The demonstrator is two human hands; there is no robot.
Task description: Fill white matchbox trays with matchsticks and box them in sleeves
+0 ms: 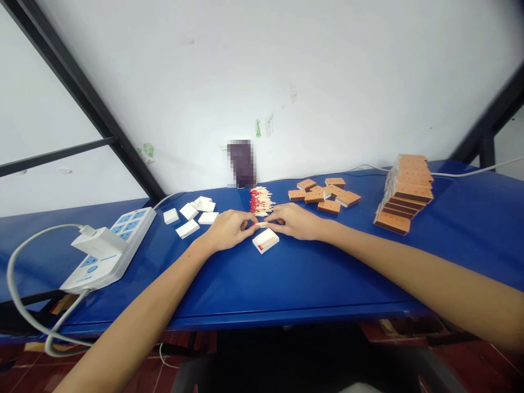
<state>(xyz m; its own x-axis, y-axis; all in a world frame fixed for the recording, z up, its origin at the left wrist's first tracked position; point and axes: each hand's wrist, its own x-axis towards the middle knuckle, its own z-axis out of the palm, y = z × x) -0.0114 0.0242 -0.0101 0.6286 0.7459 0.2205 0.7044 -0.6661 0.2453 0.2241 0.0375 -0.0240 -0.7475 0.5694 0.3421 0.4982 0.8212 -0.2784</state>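
Note:
My left hand (231, 229) and my right hand (298, 221) meet at the middle of the blue table, their fingertips closed around the two ends of a few matches (261, 224). The left fingers are at the red heads, the right at the bare ends. Just in front of them sits a white matchbox tray (266, 240) with a few red-tipped matches lying inside along its near side. Behind my fingers is a pile of loose matches (261, 201), red heads mostly to the left.
White trays (188, 212) lie scattered on the left, near a power strip (118, 245) with a plugged-in charger (100, 244). Several orange matchbox sleeves (329, 206) lie right of the pile; a leaning stack of matchboxes (409, 188) stands farther right. A dark pixelated object (243, 164) rests against the wall.

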